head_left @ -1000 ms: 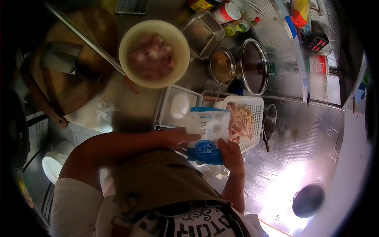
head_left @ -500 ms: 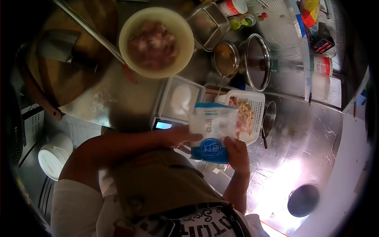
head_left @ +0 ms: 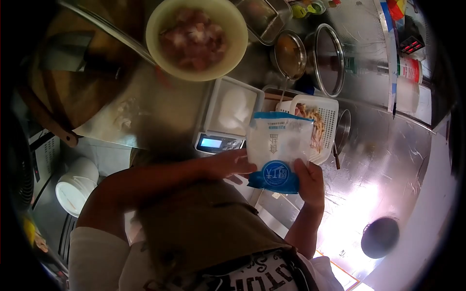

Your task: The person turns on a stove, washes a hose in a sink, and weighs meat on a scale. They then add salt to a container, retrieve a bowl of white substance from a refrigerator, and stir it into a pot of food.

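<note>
A white and blue printed plastic bag is held upright in front of my body, between both hands. My left hand grips its lower left edge, with the thumb on the front and the other fingers partly behind it. My right hand is closed on the lower right edge. Just beyond the bag, a white tray of white powder rests on a digital scale with a lit display. A white perforated basket with pale strips of food is partly hidden by the bag.
A large bowl of raw meat chunks stands at the top. Metal bowls are right of it. A cleaver lies on a round board at left. A white bucket stands lower left.
The bag and both hands have shifted slightly right and up in view. The bowl, scale and basket also appear further right and mostly higher, as the camera view has moved.
</note>
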A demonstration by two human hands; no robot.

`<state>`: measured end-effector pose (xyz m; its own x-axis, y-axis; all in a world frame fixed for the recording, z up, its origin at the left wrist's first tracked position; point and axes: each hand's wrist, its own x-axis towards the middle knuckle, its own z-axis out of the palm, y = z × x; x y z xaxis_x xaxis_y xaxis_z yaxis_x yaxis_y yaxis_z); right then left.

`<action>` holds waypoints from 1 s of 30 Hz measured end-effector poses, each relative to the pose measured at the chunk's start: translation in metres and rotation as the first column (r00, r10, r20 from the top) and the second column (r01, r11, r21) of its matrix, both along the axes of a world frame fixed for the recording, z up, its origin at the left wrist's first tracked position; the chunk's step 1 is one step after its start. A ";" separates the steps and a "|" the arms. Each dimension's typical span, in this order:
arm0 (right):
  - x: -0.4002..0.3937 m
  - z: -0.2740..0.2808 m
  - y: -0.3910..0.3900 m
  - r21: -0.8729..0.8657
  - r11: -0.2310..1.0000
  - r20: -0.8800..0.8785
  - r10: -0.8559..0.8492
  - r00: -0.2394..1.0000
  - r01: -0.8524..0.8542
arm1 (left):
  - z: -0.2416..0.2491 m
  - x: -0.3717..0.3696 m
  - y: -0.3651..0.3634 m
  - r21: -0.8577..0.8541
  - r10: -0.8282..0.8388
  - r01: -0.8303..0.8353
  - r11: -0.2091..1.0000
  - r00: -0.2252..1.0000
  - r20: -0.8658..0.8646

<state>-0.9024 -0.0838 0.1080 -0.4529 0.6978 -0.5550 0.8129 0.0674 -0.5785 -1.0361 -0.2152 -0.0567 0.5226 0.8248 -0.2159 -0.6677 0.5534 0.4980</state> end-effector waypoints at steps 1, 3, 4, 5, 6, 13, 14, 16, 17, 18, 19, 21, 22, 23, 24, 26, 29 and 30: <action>0.002 -0.001 0.000 -0.005 1.000 -0.014 0.006 1.000 -0.006 | 0.001 -0.001 0.000 0.002 -0.002 0.002 1.000 1.000 -0.008; 0.005 -0.003 0.000 -0.015 1.000 -0.041 0.019 0.999 -0.019 | 0.001 0.000 0.000 -0.030 0.008 -0.007 1.000 1.000 0.020; 0.005 -0.003 0.000 -0.017 1.000 -0.026 0.023 0.999 -0.023 | 0.000 0.003 0.002 -0.064 0.020 -0.017 0.998 0.998 0.056; 0.005 -0.002 0.000 -0.019 0.999 -0.010 0.026 1.000 -0.027 | 0.000 0.004 0.003 -0.099 0.034 -0.025 0.995 0.995 0.091; 0.004 -0.003 0.000 -0.022 0.999 0.005 0.029 1.000 -0.029 | 0.001 0.007 0.004 -0.111 0.055 -0.041 0.993 0.990 0.132; 0.006 -0.010 0.009 -0.007 0.998 0.008 0.058 0.998 -0.058 | 0.011 0.014 0.005 -0.212 0.239 -0.189 0.959 0.940 0.244; 0.009 -0.009 0.008 -0.008 0.999 0.019 0.034 0.999 -0.034 | 0.013 0.015 0.006 -0.214 0.257 -0.209 0.954 0.939 0.229; 0.009 -0.011 0.012 -0.008 1.000 0.022 0.013 1.000 -0.013 | 0.005 0.027 0.011 -0.219 0.285 -0.233 0.948 0.925 0.251; 0.009 -0.013 0.013 0.039 0.998 -0.012 0.059 0.998 -0.059 | 0.002 0.033 0.013 -0.225 0.311 -0.255 0.940 0.914 0.263; 0.010 -0.016 0.014 0.080 0.991 -0.045 0.113 0.993 -0.109 | 0.000 0.037 0.015 -0.238 0.343 -0.283 0.929 0.898 0.273; 0.011 -0.019 0.018 0.115 0.981 -0.074 0.167 0.983 -0.158 | 0.003 0.039 0.015 -0.234 0.367 -0.312 0.921 0.897 0.246; 0.016 -0.030 0.031 0.113 0.970 -0.136 0.230 0.964 -0.215 | 0.006 0.047 0.017 -0.235 0.428 -0.380 0.894 0.881 0.203; 0.021 -0.035 0.034 0.117 0.969 -0.167 0.237 0.957 -0.220 | 0.007 0.052 0.018 -0.231 0.435 -0.392 0.891 0.882 0.182; 0.022 -0.037 0.038 0.116 0.958 -0.175 0.278 0.944 -0.261 | 0.006 0.056 0.019 -0.238 0.456 -0.413 0.879 0.875 0.165; 0.020 -0.036 0.042 0.117 0.946 -0.180 0.320 0.930 -0.303 | 0.006 0.061 0.019 -0.244 0.477 -0.435 0.867 0.866 0.152; 0.025 -0.037 0.048 0.089 0.944 -0.180 0.330 0.927 -0.319 | 0.003 0.074 0.021 -0.249 0.537 -0.492 0.834 0.828 0.163; 0.026 -0.047 0.052 0.041 0.965 -0.194 0.263 0.945 -0.260 | -0.002 0.080 0.026 -0.312 0.627 -0.562 0.766 0.761 0.167; 0.028 -0.048 0.054 0.035 0.959 -0.201 0.281 0.938 -0.280 | -0.003 0.082 0.026 -0.340 0.648 -0.569 0.749 0.737 0.193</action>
